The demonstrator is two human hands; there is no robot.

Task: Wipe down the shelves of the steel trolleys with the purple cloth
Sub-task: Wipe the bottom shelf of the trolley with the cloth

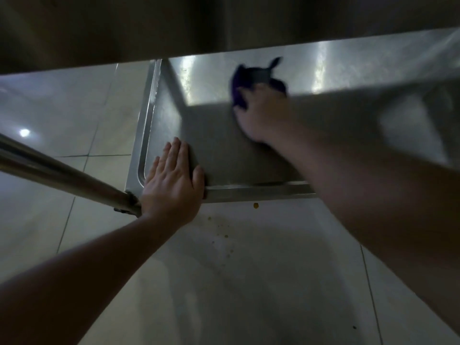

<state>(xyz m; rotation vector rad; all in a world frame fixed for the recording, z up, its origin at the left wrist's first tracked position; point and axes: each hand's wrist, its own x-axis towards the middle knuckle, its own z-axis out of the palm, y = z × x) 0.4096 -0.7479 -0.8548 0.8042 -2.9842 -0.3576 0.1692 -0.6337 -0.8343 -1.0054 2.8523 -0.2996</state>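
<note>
Low down, the right hand point(261, 113) bunches the cloth point(245, 83) against the shelf point(214, 135), far side; soft and limp, best gripped wadded under the palm; left hand point(171, 180) lies flat on the shelf's near corner

The steel trolley's lower shelf point(219, 150) is a flat tray of brushed metal with a raised, rounded rim along its left and near edges, lying level just above the tiled floor. Its far half catches bright streaks of light, while the near half sits in shadow. A round steel leg point(62, 174) of the trolley meets the shelf at its near left corner. The purple cloth point(242, 84) is bunched in a dark, crumpled wad on the far part of the shelf, touching the metal, one pointed corner sticking up behind it. Its outline is blurred.
</note>
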